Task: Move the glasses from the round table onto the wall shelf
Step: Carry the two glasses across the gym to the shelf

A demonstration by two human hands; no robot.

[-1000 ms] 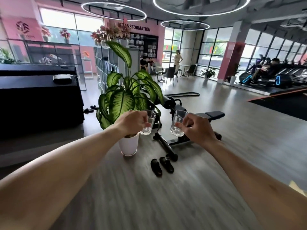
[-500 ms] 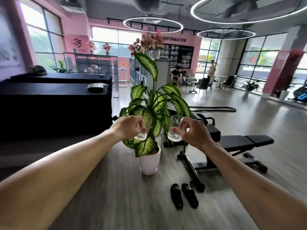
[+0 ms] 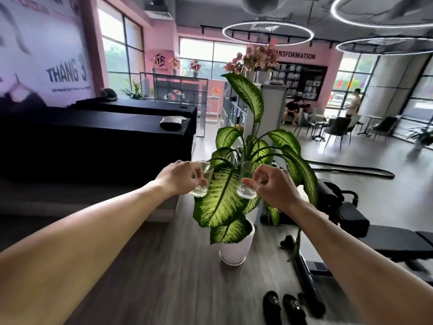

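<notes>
I hold two small clear glasses out in front of me at chest height. My left hand point(image 3: 179, 180) is closed around the left glass point(image 3: 202, 182), which tilts slightly. My right hand point(image 3: 273, 186) grips the right glass point(image 3: 246, 184) by its side with thumb and fingers. Both glasses look empty and hang in the air above a potted plant. The round table and the wall shelf cannot be made out in this view.
A large-leafed plant in a white pot point(image 3: 236, 248) stands on the wooden floor straight ahead. A black counter point(image 3: 93, 141) fills the left. A black weight bench point(image 3: 375, 238) and a pair of black shoes point(image 3: 283, 306) lie to the right. Chairs and people sit far back.
The view has swung left and moved forward: the plant is now closer and centred under the glasses, and the bench has slid to the right. Both hands still hold their glasses.
</notes>
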